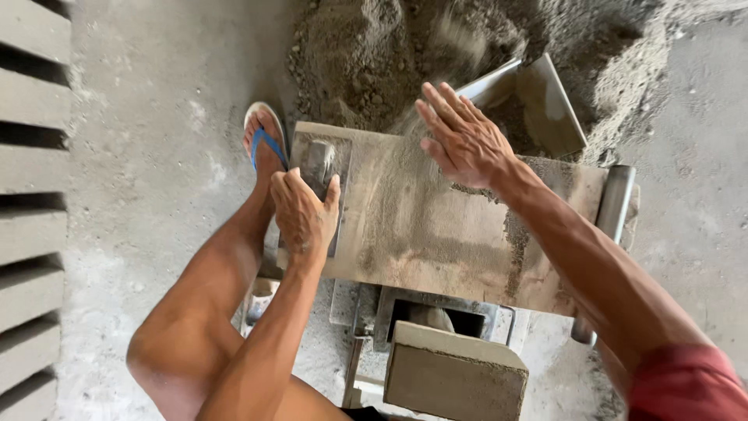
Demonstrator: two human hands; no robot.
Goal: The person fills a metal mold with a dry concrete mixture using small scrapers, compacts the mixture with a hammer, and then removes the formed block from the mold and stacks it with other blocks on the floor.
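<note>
**Hands on a sandy block mould**

Nearest, a grey block (456, 374) sits below the mould (436, 234). The left hand (304, 214) curls its fingers over a metal handle (318, 160) at the mould's left end. The right hand (463, 140), fingers straight and slightly spread, sweeps loose sand across the top. Beyond lie a shovel (538, 101) and sand pile (366, 54).

A flat, sand-dusted metal mould top (436, 226) is seen, matt and gritty; a dull steel shovel blade (545, 101) lies in coarse grey sand (366, 54); rough grey concrete blocks (31, 156) are stacked
</note>
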